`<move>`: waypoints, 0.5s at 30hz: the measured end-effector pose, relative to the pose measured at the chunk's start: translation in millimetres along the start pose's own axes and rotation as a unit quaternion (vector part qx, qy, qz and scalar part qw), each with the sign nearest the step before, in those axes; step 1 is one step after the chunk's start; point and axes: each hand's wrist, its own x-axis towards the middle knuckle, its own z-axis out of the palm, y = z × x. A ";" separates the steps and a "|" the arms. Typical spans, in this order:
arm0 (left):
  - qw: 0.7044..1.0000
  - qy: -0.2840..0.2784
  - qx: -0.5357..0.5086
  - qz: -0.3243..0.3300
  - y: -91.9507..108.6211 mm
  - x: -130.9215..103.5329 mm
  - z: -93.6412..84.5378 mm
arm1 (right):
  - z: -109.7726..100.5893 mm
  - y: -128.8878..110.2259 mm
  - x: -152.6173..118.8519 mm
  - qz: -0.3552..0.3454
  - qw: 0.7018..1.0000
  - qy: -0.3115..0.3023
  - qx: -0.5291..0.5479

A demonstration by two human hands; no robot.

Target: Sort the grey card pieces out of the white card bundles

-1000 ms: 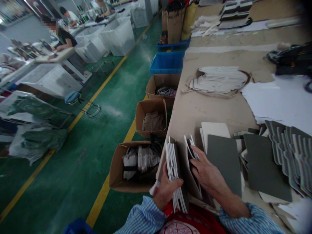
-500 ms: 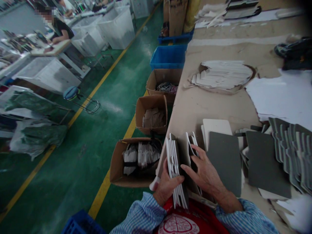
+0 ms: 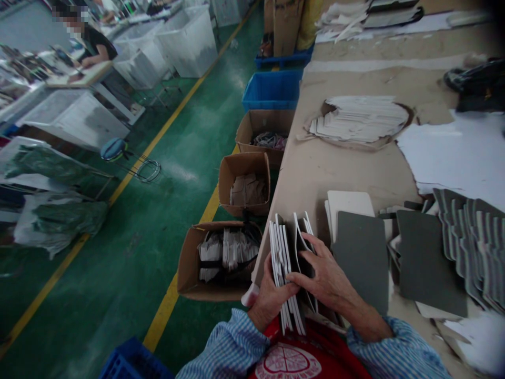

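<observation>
Near the table's left front edge, my left hand [image 3: 272, 297] is wrapped round a stack of thin white-edged panels [image 3: 282, 263] standing on edge. My right hand [image 3: 325, 273] grips a smaller group of dark-faced panels [image 3: 302, 245] just to the right, its thumb reaching across to the left stack. The two groups lean apart at the top, with a narrow gap between them. Right of my right hand, a dark grey panel [image 3: 361, 258] lies flat over pale ones [image 3: 351, 202], beside another dark panel [image 3: 428, 258].
Fanned grey panels [image 3: 469, 237] lie at the right of the table [image 3: 303, 173], with a wrapped pale stack [image 3: 361, 121] farther back. Cardboard boxes [image 3: 189, 263] and a blue bin [image 3: 272, 89] line the left edge. A person [image 3: 97, 47] sits at the far left.
My right hand and its panels have shifted slightly left, closer to the stack in my left hand. The gap between the two groups is narrower.
</observation>
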 end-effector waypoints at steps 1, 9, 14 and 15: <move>1.000 0.000 -0.003 0.001 -2.5 0.3 -1.1 | -0.2 0.8 0.6 0.002 1.000 -0.002 0.007; 0.999 -0.005 -0.028 -0.019 -4.0 -0.2 -2.5 | -1.4 9.9 3.2 0.024 0.999 -0.010 0.046; 0.999 -0.010 -0.031 -0.020 -2.9 0.1 -1.2 | -2.0 15.3 1.9 0.022 0.998 -0.007 0.062; 0.999 -0.010 -0.031 -0.021 -3.1 0.4 -0.9 | -2.5 15.2 2.1 0.023 0.998 -0.008 0.065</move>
